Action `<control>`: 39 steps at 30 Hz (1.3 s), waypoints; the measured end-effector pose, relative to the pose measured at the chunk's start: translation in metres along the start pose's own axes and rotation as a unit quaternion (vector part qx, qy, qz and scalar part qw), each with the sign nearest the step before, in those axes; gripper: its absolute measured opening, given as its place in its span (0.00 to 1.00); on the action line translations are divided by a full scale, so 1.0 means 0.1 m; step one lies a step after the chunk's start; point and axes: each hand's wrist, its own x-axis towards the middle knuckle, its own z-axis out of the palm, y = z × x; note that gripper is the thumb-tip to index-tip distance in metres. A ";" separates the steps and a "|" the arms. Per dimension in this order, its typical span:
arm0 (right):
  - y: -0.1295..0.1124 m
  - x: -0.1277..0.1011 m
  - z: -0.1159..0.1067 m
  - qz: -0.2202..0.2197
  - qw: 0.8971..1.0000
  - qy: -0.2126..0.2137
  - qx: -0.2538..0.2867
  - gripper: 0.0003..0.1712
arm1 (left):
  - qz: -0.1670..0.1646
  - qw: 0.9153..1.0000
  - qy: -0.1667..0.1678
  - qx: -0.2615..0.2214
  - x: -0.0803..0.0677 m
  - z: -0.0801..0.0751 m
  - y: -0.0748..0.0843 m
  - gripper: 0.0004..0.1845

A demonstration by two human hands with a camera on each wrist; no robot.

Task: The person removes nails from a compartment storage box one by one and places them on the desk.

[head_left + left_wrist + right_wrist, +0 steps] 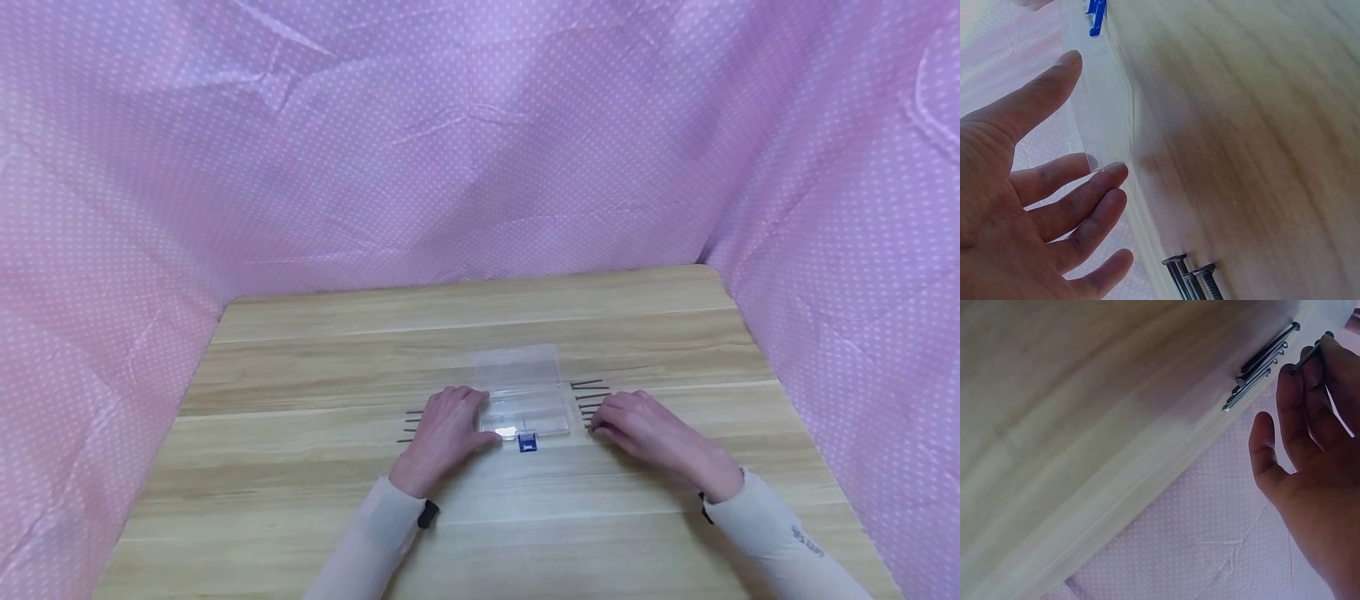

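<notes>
A clear plastic box (528,410) lies on the table, its lid (517,367) folded back behind it and a blue latch (527,442) at its front. My left hand (448,429) holds the box at its left end, thumb along the front and fingertips at the corner. Beside that hand lie several dark screws (1207,278), flat heads showing. To the right of the box, my right hand (641,427) pinches a dark screw (1310,356) between thumb and fingertips. More screws (1263,362) lie in a row near those fingers.
The wood-grain table (300,517) runs back to a pink dotted cloth (450,167), which also hangs along both sides. A black strap (427,514) shows at the left sleeve.
</notes>
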 end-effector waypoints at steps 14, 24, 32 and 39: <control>0.01 -0.07 0.08 0.009 1.000 -0.010 -0.026 0.05 | -0.005 1.000 -0.008 -0.004 -0.01 0.05 0.03 0.36; 0.01 -0.06 0.08 0.028 0.999 -0.022 -0.039 0.05 | 0.000 1.000 -0.004 0.004 0.02 0.04 0.03 0.36; -0.01 -0.02 0.12 0.026 0.999 -0.018 -0.038 0.05 | 0.008 1.000 0.012 0.004 -0.01 0.06 -0.02 0.37; 0.00 0.00 0.11 0.041 0.998 -0.026 -0.035 0.05 | 0.005 1.000 0.012 -0.002 -0.02 0.05 -0.04 0.39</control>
